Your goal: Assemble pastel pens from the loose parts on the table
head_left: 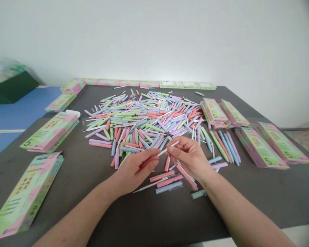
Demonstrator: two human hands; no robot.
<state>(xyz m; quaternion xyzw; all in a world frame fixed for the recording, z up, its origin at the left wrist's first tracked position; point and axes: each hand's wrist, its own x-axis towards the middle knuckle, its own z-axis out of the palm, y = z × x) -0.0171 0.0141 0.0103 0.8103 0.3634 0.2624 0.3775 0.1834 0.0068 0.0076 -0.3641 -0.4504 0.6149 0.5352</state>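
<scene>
Over the near side of the pile, my left hand (137, 168) is closed on a pink pen barrel (156, 157), mostly hidden by the fingers. A white pen refill (164, 151) runs from the end of that barrel up to my right hand (189, 156), which pinches it between thumb and fingers. How far the refill sits inside the barrel I cannot tell. Beneath the hands lie loose pen parts: a red barrel (162, 176), a blue one with a clear cap (169, 187) and another white refill (149, 186).
A large heap of pastel pen parts (144, 116) covers the table's middle. Finished-looking pens (226, 145) lie in a row at right. Printed cartons stand at left (51, 132), at right (262, 147) and along the back edge (149, 83), by the wall.
</scene>
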